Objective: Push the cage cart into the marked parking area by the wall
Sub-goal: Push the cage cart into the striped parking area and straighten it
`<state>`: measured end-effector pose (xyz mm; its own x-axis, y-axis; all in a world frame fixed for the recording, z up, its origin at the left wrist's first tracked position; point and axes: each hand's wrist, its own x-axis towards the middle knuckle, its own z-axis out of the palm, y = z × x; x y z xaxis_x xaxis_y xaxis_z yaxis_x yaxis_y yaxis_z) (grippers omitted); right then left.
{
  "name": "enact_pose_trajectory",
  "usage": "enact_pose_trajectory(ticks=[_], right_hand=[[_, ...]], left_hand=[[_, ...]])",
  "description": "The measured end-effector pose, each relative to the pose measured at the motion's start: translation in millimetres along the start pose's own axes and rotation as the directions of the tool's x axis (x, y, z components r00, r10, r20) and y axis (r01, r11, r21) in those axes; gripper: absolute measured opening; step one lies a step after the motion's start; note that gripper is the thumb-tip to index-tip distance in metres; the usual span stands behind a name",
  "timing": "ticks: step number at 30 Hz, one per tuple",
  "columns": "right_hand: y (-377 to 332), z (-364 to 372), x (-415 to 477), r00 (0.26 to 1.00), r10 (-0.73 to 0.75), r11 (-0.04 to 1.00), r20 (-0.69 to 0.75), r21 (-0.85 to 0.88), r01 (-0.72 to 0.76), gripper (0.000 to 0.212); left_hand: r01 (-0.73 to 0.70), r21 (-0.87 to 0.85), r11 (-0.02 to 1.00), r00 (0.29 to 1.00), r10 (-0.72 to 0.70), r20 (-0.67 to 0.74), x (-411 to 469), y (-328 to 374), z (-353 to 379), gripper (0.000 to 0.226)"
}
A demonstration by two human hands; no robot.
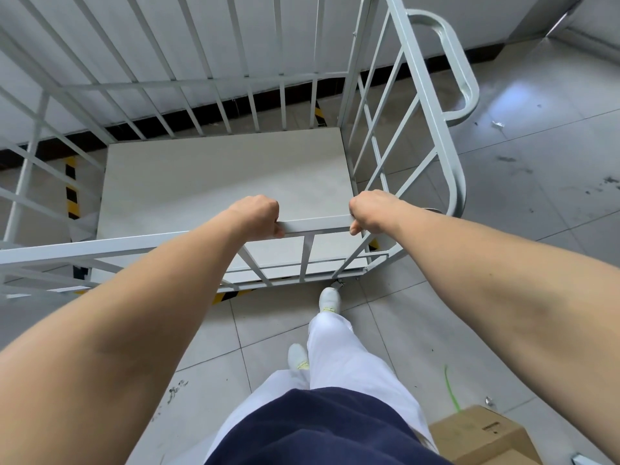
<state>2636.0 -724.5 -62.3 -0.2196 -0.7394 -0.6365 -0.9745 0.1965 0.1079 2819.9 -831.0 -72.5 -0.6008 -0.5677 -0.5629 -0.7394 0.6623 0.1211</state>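
The grey metal cage cart [221,176] stands in front of me, its barred far side close to the white wall [100,78]. My left hand [258,214] grips the near top rail [315,224], fingers curled over it. My right hand [370,211] grips the same rail at the cart's right corner. Yellow-and-black floor tape [71,186] shows through the bars at the left, by the far right corner and under the near edge. The cart's flat deck holds nothing.
A looped handle [459,72] sticks out from the cart's right side. A cardboard box [483,434] lies on the tiled floor at my lower right, with a green strap beside it. My white-trousered legs and shoes stand just behind the cart.
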Motion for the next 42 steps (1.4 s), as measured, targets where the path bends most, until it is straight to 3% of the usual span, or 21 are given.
enact_pose_trajectory(ticks=[17, 23, 33, 42], right_hand=[[4, -6, 3, 0.998, 0.036, 0.993, 0.047, 0.113, -0.041, 0.045], [17, -9, 6, 0.997, 0.032, 0.992, 0.069, 0.116, -0.04, 0.037], [33, -9, 15, 0.999, -0.004, 0.995, 0.034, 0.095, 0.001, 0.048], [36, -3, 15, 1.0, -0.001, 0.991, -0.01, 0.137, 0.003, 0.037]], left_hand=[[0.03, -0.004, 1.0, 0.999, -0.03, 0.045, 0, 6, -5, 0.032], [0.0, 0.027, 1.0, 0.999, -0.001, 0.044, 8, 19, -8, 0.034], [0.001, 0.065, 0.998, 0.999, -0.004, 0.036, 18, 29, -7, 0.034], [-0.014, 0.079, 0.997, 1.0, 0.012, 0.022, 17, 30, -6, 0.034]])
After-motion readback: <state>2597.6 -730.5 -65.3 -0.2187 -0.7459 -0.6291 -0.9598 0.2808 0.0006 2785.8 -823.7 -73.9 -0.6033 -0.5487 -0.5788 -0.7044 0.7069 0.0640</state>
